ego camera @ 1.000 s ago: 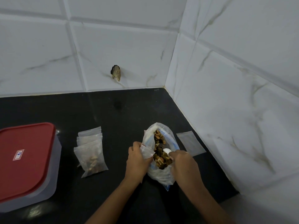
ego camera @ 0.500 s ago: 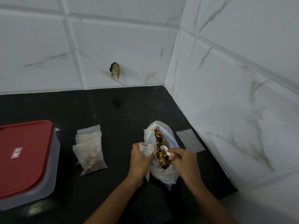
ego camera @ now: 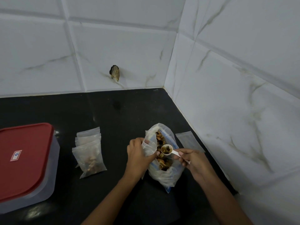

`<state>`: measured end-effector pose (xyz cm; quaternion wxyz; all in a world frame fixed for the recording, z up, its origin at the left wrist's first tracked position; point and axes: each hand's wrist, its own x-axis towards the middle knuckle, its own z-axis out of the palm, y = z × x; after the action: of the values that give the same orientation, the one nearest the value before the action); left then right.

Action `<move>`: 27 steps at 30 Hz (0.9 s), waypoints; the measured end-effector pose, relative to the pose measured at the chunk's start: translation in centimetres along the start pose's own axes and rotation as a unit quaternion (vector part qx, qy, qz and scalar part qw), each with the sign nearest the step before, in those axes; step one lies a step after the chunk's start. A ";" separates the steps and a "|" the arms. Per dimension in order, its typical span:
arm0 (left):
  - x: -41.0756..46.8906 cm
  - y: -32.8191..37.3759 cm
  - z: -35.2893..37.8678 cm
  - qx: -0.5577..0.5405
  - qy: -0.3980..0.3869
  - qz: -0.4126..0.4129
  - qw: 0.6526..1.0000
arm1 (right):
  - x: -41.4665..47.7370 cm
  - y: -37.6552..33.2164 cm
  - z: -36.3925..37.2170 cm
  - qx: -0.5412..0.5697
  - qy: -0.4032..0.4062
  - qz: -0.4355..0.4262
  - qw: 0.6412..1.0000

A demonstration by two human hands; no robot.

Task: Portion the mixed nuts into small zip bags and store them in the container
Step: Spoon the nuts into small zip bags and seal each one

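A large clear bag of mixed nuts lies open on the black counter. My left hand grips a small zip bag at the big bag's left rim. My right hand holds a white scoop filled with nuts, raised just above the big bag's opening and beside the small bag. A stack of filled small zip bags lies to the left. The container, closed with a red lid, stands at the far left.
One empty small zip bag lies flat to the right of the nut bag, close to the right tiled wall. A small dark stub sticks out of the back wall. The counter ends in a corner at the back right.
My right hand has lifted the scoop, now full of nuts, out of the large bag. My left hand keeps its grip on the small zip bag.
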<state>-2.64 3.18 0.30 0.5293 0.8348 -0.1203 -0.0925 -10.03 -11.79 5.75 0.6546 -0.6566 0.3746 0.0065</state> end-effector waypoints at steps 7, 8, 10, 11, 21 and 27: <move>0.7 1.7 -0.6 0.027 -0.024 0.060 0.998 | -1.5 -2.1 -1.0 0.063 -0.004 -0.043 0.997; 0.8 1.9 -0.7 0.024 -0.027 0.065 0.997 | -1.8 -2.5 -1.0 0.067 -0.004 -0.051 0.996; 1.1 2.3 -0.7 0.007 -0.040 0.073 0.996 | -2.4 -3.3 -0.9 0.066 -0.015 -0.074 0.995; 1.3 2.5 -0.7 -0.005 -0.048 0.075 0.996 | -2.6 -3.4 -0.7 0.054 -0.022 -0.090 0.994; 1.3 2.6 -0.7 -0.119 -0.092 0.060 0.987 | -2.3 -1.9 1.9 -0.326 0.084 -0.473 0.814; 1.3 2.5 -0.6 -0.149 -0.085 0.058 0.983 | -1.3 -1.0 1.5 -0.457 0.101 -0.598 0.651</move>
<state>-1.53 2.31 2.75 0.6401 0.7273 -0.1978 -0.1488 -9.72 -10.01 7.08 0.0926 -0.9510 -0.0853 -0.2823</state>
